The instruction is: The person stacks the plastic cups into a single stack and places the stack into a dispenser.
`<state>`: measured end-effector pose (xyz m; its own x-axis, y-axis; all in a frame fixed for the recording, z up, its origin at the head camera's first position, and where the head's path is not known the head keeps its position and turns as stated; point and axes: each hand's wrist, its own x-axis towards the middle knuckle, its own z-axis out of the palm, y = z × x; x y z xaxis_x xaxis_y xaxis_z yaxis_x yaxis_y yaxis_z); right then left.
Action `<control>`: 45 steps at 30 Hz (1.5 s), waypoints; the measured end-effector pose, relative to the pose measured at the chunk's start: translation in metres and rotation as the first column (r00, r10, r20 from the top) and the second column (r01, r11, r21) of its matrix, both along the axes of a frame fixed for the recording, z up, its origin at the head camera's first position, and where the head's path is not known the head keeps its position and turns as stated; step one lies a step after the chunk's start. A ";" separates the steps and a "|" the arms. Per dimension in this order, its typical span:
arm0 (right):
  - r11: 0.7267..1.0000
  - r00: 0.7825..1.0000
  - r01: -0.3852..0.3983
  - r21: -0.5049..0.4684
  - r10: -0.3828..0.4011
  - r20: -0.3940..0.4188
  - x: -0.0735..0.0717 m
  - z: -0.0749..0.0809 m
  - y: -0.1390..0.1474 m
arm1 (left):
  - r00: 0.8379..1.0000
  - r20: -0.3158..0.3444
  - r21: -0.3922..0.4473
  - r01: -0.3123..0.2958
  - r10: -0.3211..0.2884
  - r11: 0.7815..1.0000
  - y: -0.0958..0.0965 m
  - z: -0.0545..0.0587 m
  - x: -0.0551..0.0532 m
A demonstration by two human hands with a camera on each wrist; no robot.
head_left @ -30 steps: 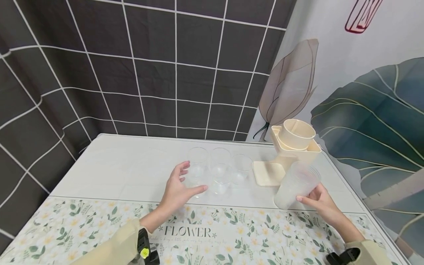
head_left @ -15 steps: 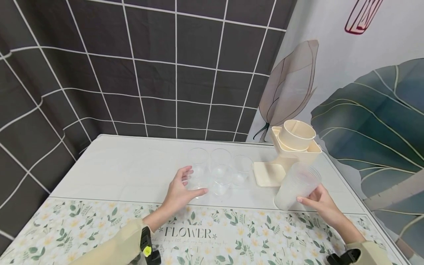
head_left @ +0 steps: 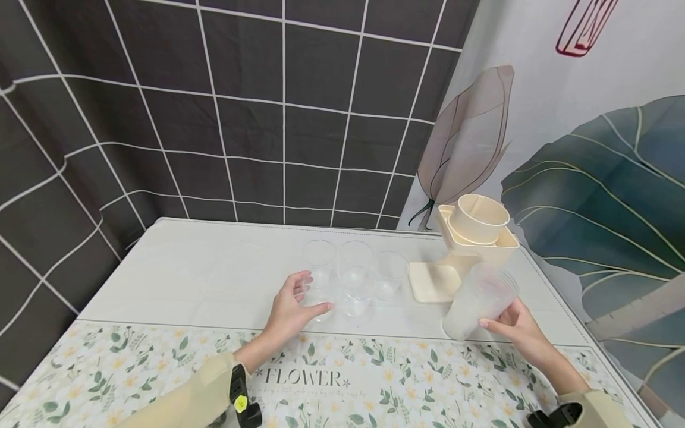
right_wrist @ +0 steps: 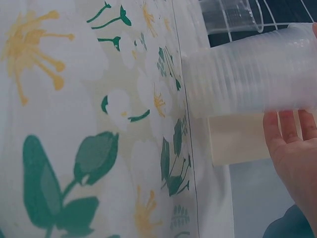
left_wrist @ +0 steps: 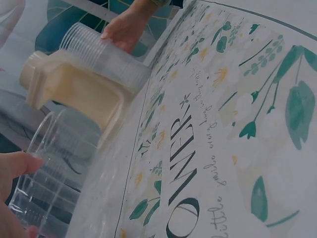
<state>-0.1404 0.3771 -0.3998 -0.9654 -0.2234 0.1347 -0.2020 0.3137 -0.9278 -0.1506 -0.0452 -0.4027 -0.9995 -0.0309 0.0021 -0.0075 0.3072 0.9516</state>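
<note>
My left hand curves its thumb and fingers round a clear plastic cup at the front left of a small cluster. Several more clear cups stand upright close beside it. In the left wrist view, the thumb lies along the wall of a cup. On the right, my right hand grips a tall nested stack of translucent plastic cups, tilted with its rims up and to the right. The right wrist view shows the fingers against the side of that stack.
A cream stand with a round holder on top and a flat square base is just behind the stack. A flower-printed mat covers the front of the white table. Dark grid cloth hangs behind.
The left hand has shifted very slightly, its fingers a little lower about the front-left cup. The right hand and the cup stack have stayed in place.
</note>
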 end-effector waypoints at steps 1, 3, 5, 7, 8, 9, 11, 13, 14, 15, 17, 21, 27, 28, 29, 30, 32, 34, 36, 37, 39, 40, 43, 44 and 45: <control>1.000 1.000 -0.001 0.000 0.001 -0.001 0.000 0.000 0.000 | 1.000 -0.003 0.002 0.001 -0.001 1.000 0.000 0.000 0.000; 1.000 1.000 -0.006 -0.003 0.006 -0.003 0.000 0.000 0.000 | 1.000 -0.007 0.007 0.002 -0.002 1.000 0.000 -0.001 0.000; 1.000 1.000 -0.011 -0.011 0.011 -0.004 0.000 -0.001 0.000 | 1.000 -0.010 0.012 0.003 -0.003 1.000 -0.001 -0.001 0.000; 1.000 1.000 -0.011 -0.013 0.011 -0.004 0.000 -0.001 0.000 | 1.000 -0.011 0.014 0.002 -0.002 1.000 -0.001 -0.001 0.000; 1.000 1.000 -0.009 -0.012 0.009 -0.003 0.000 -0.001 0.000 | 1.000 -0.011 0.015 0.003 -0.003 1.000 -0.001 -0.001 0.001; 1.000 1.000 -0.007 -0.005 0.007 -0.003 0.000 -0.001 0.000 | 1.000 -0.011 0.015 0.005 -0.004 1.000 -0.001 0.000 0.001; 1.000 1.000 0.001 0.007 -0.001 -0.002 0.000 -0.001 0.000 | 1.000 -0.010 0.014 0.005 -0.005 1.000 -0.001 0.000 0.001; 1.000 1.000 0.005 0.019 -0.005 -0.003 0.000 0.000 0.000 | 1.000 -0.008 0.016 0.003 -0.003 1.000 -0.002 0.001 0.002; 1.000 1.000 0.005 0.020 -0.005 -0.003 0.000 0.000 0.001 | 1.000 -0.009 0.017 0.002 -0.001 1.000 -0.002 0.002 0.002; 1.000 1.000 0.004 0.020 -0.004 -0.004 0.000 -0.001 0.001 | 1.000 -0.010 0.019 0.000 0.000 1.000 -0.002 0.002 0.002; 1.000 1.000 -0.001 0.007 0.001 -0.005 0.000 -0.001 0.001 | 1.000 -0.013 0.023 -0.005 0.005 1.000 -0.003 0.004 0.003; 1.000 1.000 -0.010 -0.012 0.010 -0.007 0.001 -0.001 0.000 | 1.000 -0.013 0.033 -0.014 0.014 0.999 -0.004 0.007 0.006; 1.000 1.000 -0.009 -0.016 0.009 -0.012 0.001 0.000 0.000 | 0.999 -0.045 0.039 -0.011 0.013 0.999 -0.003 0.013 0.010; 1.000 1.000 -0.008 -0.016 0.008 -0.013 0.001 0.000 -0.001 | 0.998 -0.055 0.040 -0.008 0.010 0.999 -0.002 0.015 0.010; 1.000 1.000 -0.009 -0.016 0.008 -0.014 0.001 0.000 -0.001 | 0.998 -0.068 0.042 -0.005 0.007 0.999 -0.002 0.016 0.011; 1.000 1.000 -0.009 -0.017 0.009 -0.014 0.000 0.000 -0.001 | 0.997 -0.075 0.042 -0.004 0.007 0.999 -0.002 0.018 0.011; 1.000 1.000 -0.007 -0.006 0.007 -0.019 0.000 0.000 -0.001 | 0.995 -0.100 0.041 0.002 0.002 0.999 -0.002 0.021 0.012; 1.000 1.000 -0.005 0.003 0.005 -0.018 0.000 0.000 -0.001 | 0.992 -0.125 0.040 0.006 -0.001 0.999 -0.001 0.023 0.013; 1.000 1.000 -0.002 0.012 0.002 -0.016 0.000 0.000 0.000 | 0.989 -0.146 0.040 0.011 -0.005 0.999 0.000 0.026 0.014; 1.000 1.000 -0.001 0.016 0.001 -0.014 0.000 0.000 0.000 | 0.988 -0.156 0.044 0.015 -0.008 0.999 0.001 0.027 0.015; 1.000 1.000 0.000 0.016 0.000 -0.008 0.000 0.000 0.000 | 0.985 -0.172 0.054 0.021 -0.012 0.998 0.003 0.029 0.016; 1.000 1.000 0.001 0.017 0.000 -0.008 0.000 -0.001 0.000 | 0.984 -0.177 0.058 0.024 -0.014 0.998 0.004 0.030 0.017; 1.000 1.000 -0.003 0.013 0.003 -0.008 0.000 -0.001 0.001 | 0.982 -0.186 0.066 0.031 -0.018 0.997 0.007 0.033 0.020; 1.000 1.000 -0.004 0.017 0.004 -0.011 0.000 -0.001 0.001 | 0.982 -0.189 0.069 0.033 -0.019 0.997 0.008 0.033 0.021; 1.000 1.000 -0.006 0.016 0.007 -0.013 0.000 -0.001 0.001 | 0.981 -0.193 0.071 0.037 -0.022 0.997 0.009 0.034 0.022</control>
